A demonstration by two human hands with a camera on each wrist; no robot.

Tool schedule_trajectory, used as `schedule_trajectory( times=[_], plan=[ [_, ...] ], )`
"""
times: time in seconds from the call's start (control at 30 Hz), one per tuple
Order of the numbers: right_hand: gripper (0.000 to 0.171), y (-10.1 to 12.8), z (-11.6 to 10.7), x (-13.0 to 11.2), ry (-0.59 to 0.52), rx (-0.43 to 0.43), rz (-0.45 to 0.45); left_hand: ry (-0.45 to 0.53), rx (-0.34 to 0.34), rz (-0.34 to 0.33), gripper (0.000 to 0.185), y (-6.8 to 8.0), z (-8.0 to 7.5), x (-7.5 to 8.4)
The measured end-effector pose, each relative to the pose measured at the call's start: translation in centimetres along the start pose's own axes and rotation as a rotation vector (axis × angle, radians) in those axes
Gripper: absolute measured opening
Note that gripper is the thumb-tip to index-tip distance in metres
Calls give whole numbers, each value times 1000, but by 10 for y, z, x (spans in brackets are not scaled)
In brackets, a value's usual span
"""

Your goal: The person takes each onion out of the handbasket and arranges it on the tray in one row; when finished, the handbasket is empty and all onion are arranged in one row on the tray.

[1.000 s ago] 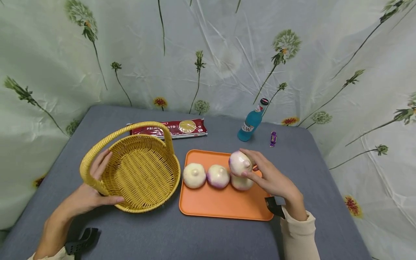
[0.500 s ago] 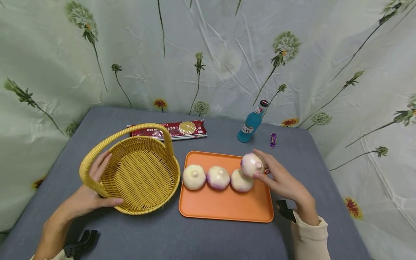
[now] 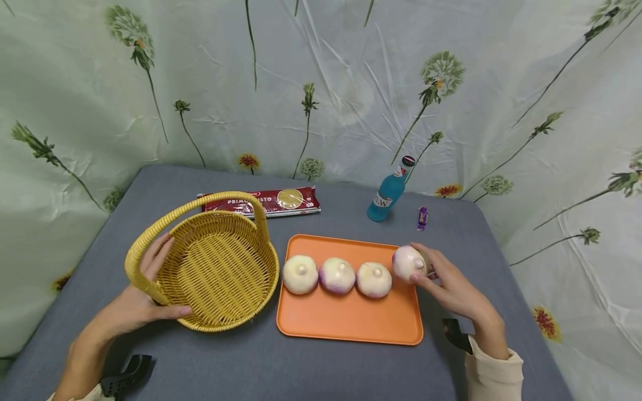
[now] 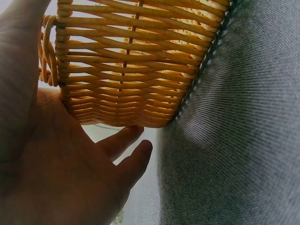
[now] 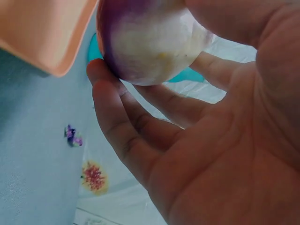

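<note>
My right hand [image 3: 435, 275] grips a white and purple turnip [image 3: 408, 263] at the right edge of the orange tray [image 3: 351, 323]; the right wrist view shows my fingers [image 5: 126, 126] curled round the turnip [image 5: 150, 42] beside the tray's corner [image 5: 42, 33]. Three more turnips [image 3: 337, 274] lie in a row on the tray. My left hand [image 3: 145, 287] holds the near left side of the empty yellow wicker basket [image 3: 220, 267], thumb on the rim, fingers by the handle. The left wrist view shows the basket wall [image 4: 131, 61] against my palm [image 4: 56, 168].
A red pasta packet [image 3: 263, 201] lies behind the basket. A blue bottle [image 3: 388, 190] and a small purple candy [image 3: 422, 218] stand at the back right of the grey table [image 3: 321, 367]. Flowered cloth hangs all around.
My right hand has carried the turnip from above the row down and to the right, to the tray's right edge. The left hand and basket have stayed put.
</note>
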State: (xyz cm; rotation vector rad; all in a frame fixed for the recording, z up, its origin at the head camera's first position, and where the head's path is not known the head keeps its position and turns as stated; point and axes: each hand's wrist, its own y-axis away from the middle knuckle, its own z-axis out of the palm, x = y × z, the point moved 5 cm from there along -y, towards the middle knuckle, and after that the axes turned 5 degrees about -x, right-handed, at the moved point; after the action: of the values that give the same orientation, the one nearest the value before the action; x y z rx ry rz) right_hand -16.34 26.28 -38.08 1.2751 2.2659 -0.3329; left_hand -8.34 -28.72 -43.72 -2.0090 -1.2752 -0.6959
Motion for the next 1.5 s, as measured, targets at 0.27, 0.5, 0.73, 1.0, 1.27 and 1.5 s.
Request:
schedule_trajectory(
  times=[0.27,0.5,0.73,1.0,1.27,1.5],
  plan=[
    [63,7,7,14,-18,-15,40,9,-14,-26,142,1,2,-1],
    [63,10,15,22,-22,-45,44,5,-8,-16,143,1,0,-1],
    [62,12,18,26,3,-40,49,17,-21,-34,141,0,1,-2],
    [64,14,20,27,-33,-73,87,19,-19,-39,140,-1,1,0],
    [64,12,22,27,-30,-82,123,15,-25,-43,141,0,1,0],
    [66,10,21,25,-18,-87,144,-9,-22,-14,142,0,0,2]
  ],
)
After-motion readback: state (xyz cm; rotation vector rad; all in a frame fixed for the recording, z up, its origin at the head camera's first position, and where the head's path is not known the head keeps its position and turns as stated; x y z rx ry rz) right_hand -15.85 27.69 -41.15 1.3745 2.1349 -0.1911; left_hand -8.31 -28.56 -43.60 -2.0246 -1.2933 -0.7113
